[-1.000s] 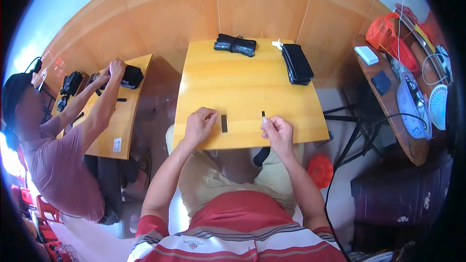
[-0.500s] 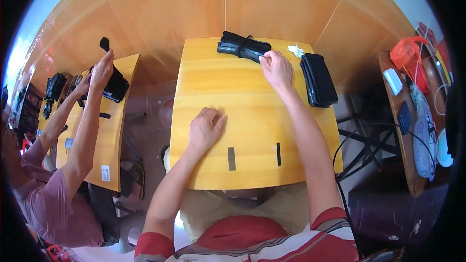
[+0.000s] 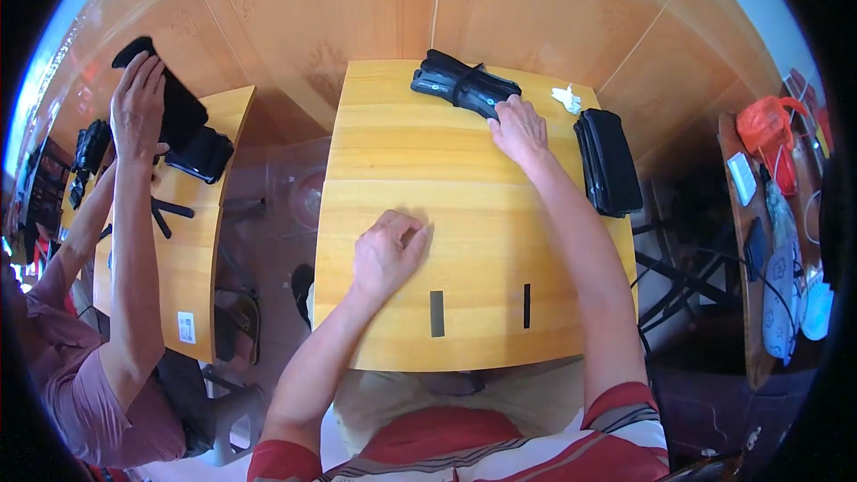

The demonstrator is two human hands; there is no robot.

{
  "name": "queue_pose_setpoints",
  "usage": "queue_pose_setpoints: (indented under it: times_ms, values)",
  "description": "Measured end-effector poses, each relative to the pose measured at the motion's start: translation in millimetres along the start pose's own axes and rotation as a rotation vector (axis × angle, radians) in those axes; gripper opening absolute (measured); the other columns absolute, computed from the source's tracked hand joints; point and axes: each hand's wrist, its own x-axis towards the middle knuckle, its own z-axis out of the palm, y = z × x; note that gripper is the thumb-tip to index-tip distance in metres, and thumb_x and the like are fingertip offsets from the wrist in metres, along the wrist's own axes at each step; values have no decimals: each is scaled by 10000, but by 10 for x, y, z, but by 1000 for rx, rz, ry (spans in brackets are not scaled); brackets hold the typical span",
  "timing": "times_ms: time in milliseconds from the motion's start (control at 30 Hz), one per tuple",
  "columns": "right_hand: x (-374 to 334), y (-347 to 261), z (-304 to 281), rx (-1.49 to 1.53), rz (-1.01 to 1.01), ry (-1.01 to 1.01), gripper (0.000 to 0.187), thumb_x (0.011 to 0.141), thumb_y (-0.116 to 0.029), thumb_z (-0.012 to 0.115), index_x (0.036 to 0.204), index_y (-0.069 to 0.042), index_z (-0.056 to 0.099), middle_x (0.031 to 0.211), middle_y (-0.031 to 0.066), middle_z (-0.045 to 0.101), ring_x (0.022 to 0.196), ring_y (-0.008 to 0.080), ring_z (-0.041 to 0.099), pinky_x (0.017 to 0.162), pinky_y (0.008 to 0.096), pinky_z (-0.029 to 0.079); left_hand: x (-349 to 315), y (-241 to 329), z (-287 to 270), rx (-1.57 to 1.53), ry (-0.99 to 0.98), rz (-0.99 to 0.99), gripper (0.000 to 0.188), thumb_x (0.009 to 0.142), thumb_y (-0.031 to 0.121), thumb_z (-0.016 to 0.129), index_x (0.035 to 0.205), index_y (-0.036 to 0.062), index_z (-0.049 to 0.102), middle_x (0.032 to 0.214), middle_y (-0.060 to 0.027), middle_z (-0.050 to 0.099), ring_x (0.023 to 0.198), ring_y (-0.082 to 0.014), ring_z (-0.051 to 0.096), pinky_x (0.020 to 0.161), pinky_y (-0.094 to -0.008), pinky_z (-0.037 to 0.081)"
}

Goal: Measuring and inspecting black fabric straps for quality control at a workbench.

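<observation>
At the far edge of the yellow wooden table (image 3: 375, 147) lies a dark folded fabric bundle (image 3: 460, 85) with a black strap around its middle. My right hand (image 3: 520, 131) reaches out to the bundle's near right end, its fingers bent and closed on that end. My left hand (image 3: 388, 254) rests on the left middle of the tabletop, loosely curled with nothing in it. A second black folded bundle (image 3: 610, 163) lies along the right edge, beside my right forearm.
A crumpled white scrap (image 3: 566, 98) sits near the far right corner. Two dark strips (image 3: 437, 313) mark the near tabletop. At a table on the left, a co-worker's hand (image 3: 138, 107) holds up a black fabric piece (image 3: 178, 105). A shelf with a red bag (image 3: 766, 125) stands right.
The view has shifted slightly. My right hand stays at the bundle's end, now more closed over it. My left hand still rests on the table. The co-worker has raised and spread the black fabric.
</observation>
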Motion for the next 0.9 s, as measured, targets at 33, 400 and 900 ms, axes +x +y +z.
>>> queue_pose_setpoints:
  times_ms: [33, 400, 900]
  values:
    - [16, 19, -29, -13, -16, -43, 300, 870, -293, 657, 1015, -30, 659, 1056, 148, 593, 1015, 329, 593, 814, 474, 527, 5, -4, 5, 3, 6, 16, 166, 835, 217, 722, 819, 54, 692, 833, -116, 673, 633, -277, 657, 594, -374, 532]
    - [499, 266, 38, 227, 167, 56, 398, 850, -324, 674, 1123, -35, 674, 1060, 162, 691, 1046, 342, 633, 884, 455, 506, -10, 16, -3, -24, -20, -27, 160, 839, 209, 713, 817, 53, 686, 820, -105, 670, 631, -270, 656, 588, -370, 528]
    - [364, 322, -60, 449, 140, 15, 396, 714, -289, 671, 956, 22, 709, 848, 249, 691, 859, 399, 678, 799, 450, 529, 906, 278, 556, -169, -99, 121, 299, 838, 205, 695, 1053, 6, 635, 911, -155, 653, 778, -317, 670, 691, -393, 545]
